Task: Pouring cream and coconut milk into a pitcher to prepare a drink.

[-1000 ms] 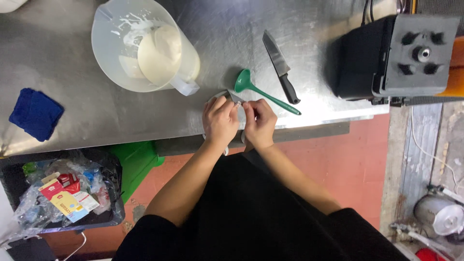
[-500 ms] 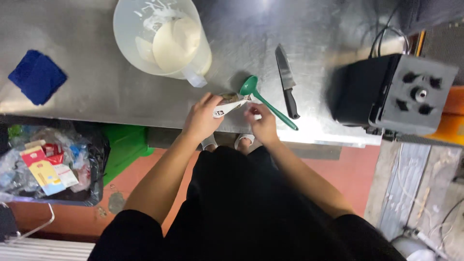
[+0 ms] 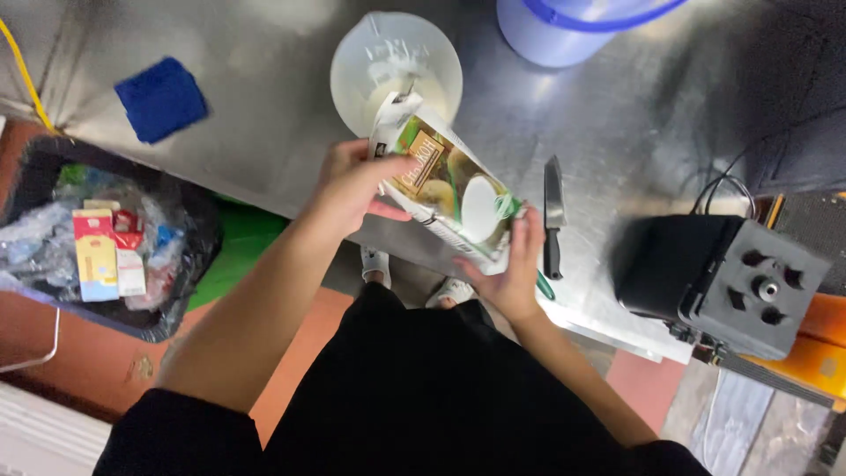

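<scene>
Over the steel desk (image 3: 264,132), left hand (image 3: 352,189) and right hand (image 3: 511,273) each clasp the tilted carton (image 3: 445,189), its spout at the white jug (image 3: 397,66).

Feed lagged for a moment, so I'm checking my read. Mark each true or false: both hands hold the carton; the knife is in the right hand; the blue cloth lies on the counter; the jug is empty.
1. Both hands hold the carton: true, left hand near its top, right hand at its base.
2. The knife is in the right hand: false, it lies on the steel counter.
3. The blue cloth lies on the counter: true.
4. The jug is empty: false, it holds white liquid.
</scene>
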